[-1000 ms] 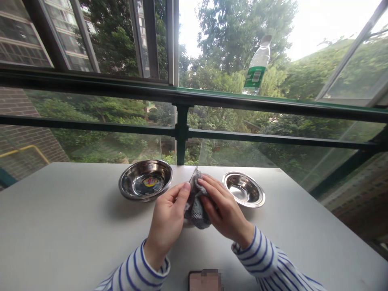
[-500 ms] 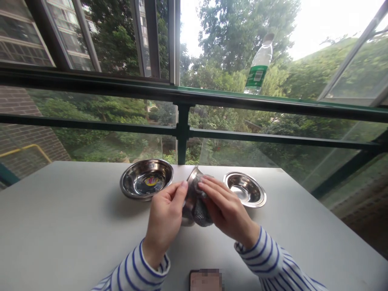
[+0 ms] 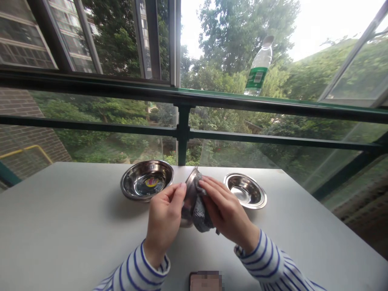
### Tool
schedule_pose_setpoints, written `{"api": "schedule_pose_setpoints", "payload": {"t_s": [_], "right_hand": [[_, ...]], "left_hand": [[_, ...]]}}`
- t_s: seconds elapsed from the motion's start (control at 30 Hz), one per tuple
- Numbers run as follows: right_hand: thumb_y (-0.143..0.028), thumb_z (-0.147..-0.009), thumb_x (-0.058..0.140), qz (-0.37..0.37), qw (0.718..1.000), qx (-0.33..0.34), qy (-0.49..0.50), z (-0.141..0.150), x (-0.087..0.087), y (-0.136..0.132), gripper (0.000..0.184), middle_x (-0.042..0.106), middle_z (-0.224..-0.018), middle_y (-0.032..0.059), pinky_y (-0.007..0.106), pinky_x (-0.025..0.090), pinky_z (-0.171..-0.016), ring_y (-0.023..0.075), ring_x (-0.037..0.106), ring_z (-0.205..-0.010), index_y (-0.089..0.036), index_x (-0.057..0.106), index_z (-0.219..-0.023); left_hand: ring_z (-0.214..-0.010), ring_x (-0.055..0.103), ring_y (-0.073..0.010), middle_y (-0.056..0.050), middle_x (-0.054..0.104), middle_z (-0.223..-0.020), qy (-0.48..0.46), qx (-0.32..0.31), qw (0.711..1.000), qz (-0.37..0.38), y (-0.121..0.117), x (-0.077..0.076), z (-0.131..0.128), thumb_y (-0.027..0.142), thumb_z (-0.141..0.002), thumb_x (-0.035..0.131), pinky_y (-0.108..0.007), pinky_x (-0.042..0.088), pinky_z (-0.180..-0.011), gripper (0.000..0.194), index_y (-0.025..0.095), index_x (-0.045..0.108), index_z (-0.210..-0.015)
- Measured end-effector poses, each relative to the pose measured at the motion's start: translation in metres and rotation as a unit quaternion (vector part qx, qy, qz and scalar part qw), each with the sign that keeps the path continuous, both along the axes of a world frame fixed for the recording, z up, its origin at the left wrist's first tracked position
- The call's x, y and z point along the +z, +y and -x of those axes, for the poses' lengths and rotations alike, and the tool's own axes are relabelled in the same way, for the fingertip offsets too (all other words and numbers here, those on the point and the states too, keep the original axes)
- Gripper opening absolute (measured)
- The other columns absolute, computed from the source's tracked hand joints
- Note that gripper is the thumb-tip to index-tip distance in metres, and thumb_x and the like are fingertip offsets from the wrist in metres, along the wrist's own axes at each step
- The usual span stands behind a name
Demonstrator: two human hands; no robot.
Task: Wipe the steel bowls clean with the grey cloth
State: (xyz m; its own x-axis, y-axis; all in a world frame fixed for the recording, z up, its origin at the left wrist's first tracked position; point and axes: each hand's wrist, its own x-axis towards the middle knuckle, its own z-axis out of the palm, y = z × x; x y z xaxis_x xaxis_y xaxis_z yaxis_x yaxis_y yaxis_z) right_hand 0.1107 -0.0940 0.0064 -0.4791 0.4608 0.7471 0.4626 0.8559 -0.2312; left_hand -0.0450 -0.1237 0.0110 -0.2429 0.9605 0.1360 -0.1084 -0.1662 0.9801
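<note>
My left hand [image 3: 165,214] pinches the rim of a shiny metal bowl [image 3: 189,198], which is tilted up on its side over the white table. A grey patterned cloth [image 3: 201,214] is bunched in my right hand [image 3: 227,210], pressed against the bowl's outer side. The cloth's lower part hangs below my right fingers. Part of the bowl is hidden behind the cloth and my hands. Left of my hands stands a wider metal bowl [image 3: 147,180] with a yellow and pink sticker inside. To their right sits a smaller metal bowl [image 3: 245,190].
The white table [image 3: 75,234] reaches to a dark green railing [image 3: 182,141] with glass panels. On the rail's ledge stands a clear plastic bottle [image 3: 257,68] with a green label. A phone-like object [image 3: 206,281], partly pixelated, lies at the near table edge.
The cloth in my right hand has shifted slightly along the bowl's side, and its hanging end sits a little lower. My left hand keeps its pinch on the rim.
</note>
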Motion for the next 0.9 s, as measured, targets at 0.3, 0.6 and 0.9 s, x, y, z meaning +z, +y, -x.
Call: {"api": "schedule_pose_setpoints", "payload": {"t_s": [0.3, 0.6, 0.9], "right_hand": [[-0.011, -0.084, 0.047, -0.034, 0.998, 0.042, -0.042, 0.001, -0.001, -0.002, 0.039, 0.053, -0.124, 0.0129, 0.041, 0.041, -0.099, 0.0238, 0.041, -0.122, -0.012, 0.048, -0.123], [-0.013, -0.084, 0.047, 0.008, 0.999, 0.038, 0.011, -0.006, 0.006, 0.000, 0.039, 0.056, -0.121, 0.0093, 0.042, 0.042, -0.097, 0.0222, 0.045, -0.118, -0.018, 0.048, -0.122], [-0.021, -0.089, 0.040, 0.139, 0.986, -0.050, 0.077, -0.011, 0.004, 0.009, 0.030, 0.062, -0.112, 0.0081, 0.037, 0.048, -0.089, 0.0200, 0.057, -0.105, -0.020, 0.053, -0.116]], "left_hand": [[-0.073, 0.059, -0.0123, 0.000, 0.067, -0.070, 0.022, 0.016, 1.000, -0.014, -0.001, 0.005, 0.000, 0.038, -0.073, 0.063, -0.018, 0.046, -0.067, 0.024, 0.018, 0.072, -0.084], [-0.053, 0.048, -0.0079, 0.003, 0.059, -0.056, 0.059, 0.024, 0.998, -0.017, -0.006, 0.006, -0.001, 0.038, -0.075, 0.059, -0.016, 0.041, -0.052, 0.025, 0.017, 0.066, -0.066], [-0.052, 0.050, -0.0098, 0.001, 0.058, -0.053, 0.083, -0.019, 0.996, -0.011, -0.009, 0.007, -0.006, 0.039, -0.078, 0.055, -0.018, 0.041, -0.050, 0.030, 0.015, 0.063, -0.063]]}}
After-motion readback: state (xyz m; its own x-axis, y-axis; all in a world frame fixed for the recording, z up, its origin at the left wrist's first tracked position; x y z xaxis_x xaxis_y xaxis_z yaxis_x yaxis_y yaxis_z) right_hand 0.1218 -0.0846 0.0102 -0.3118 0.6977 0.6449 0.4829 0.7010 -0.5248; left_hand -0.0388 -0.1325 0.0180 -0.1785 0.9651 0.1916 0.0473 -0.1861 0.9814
